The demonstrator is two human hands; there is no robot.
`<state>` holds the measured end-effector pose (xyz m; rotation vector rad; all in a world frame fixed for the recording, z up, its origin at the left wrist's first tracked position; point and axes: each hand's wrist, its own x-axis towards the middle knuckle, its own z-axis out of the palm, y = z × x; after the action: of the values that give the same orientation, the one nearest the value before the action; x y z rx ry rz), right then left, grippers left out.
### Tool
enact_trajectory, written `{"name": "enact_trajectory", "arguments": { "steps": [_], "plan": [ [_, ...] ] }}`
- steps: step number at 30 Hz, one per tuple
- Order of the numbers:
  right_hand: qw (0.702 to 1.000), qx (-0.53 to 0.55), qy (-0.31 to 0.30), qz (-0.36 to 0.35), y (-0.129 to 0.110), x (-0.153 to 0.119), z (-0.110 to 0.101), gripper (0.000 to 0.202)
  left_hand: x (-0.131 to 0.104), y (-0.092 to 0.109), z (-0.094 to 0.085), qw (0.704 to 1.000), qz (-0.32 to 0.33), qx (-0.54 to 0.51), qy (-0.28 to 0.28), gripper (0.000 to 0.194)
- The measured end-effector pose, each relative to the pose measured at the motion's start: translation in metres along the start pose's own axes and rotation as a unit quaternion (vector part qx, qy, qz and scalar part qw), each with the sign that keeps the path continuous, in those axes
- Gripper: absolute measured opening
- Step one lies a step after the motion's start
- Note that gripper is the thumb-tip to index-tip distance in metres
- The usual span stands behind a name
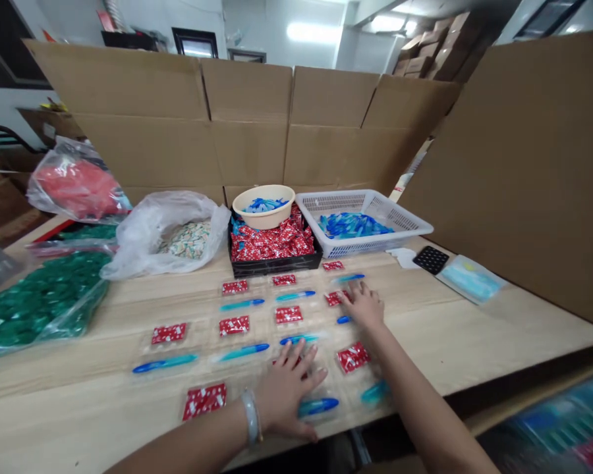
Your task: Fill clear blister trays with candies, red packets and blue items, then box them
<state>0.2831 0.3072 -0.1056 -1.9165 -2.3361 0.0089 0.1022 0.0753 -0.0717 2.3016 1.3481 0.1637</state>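
My left hand [287, 388], with a pale bracelet at the wrist, lies spread over a red white-dotted packet that it mostly hides. Beside its thumb is a blue pen-shaped item [319, 406]. Farther back, my right hand [366, 306] rests with fingers apart on another red packet [337, 298]; its palm partly covers a blue item [344, 320]. Rows of clear, shallow plastic trays cover the table's middle, most showing a red packet [234, 326] and a blue-turquoise pen-shaped item [244, 352]. Neither hand visibly grips anything.
Behind the rows stand a black box [277, 266] of red packets, a cream bowl [263, 218] and a white basket [375, 243] of blue items. Bags of green pieces [39, 296] and small pale pieces [190, 240] lie left. Cardboard walls [252, 151] enclose the table.
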Motion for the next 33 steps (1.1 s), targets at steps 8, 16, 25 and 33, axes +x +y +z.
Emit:
{"name": "enact_trajectory", "arguments": {
  "steps": [8,16,25,33],
  "plan": [
    [0.990,-0.008,0.010,-0.138,-0.021,0.026,0.006,0.051,-0.014,-0.007,-0.005,0.999,-0.023,-0.018,-0.018,0.088],
    [0.993,0.012,0.060,-0.099,-0.055,-0.019,0.010,0.053,-0.045,-0.016,-0.007,0.999,-0.041,-0.011,-0.024,0.091],
    [0.983,0.043,0.079,-0.159,-0.073,-0.045,0.008,0.045,-0.082,-0.030,-0.005,0.999,-0.034,0.000,-0.008,0.095],
    [0.977,0.066,0.083,-0.183,-0.124,-0.045,0.010,0.043,-0.103,-0.045,-0.014,1.000,-0.020,-0.014,-0.012,0.088]
  ]
}}
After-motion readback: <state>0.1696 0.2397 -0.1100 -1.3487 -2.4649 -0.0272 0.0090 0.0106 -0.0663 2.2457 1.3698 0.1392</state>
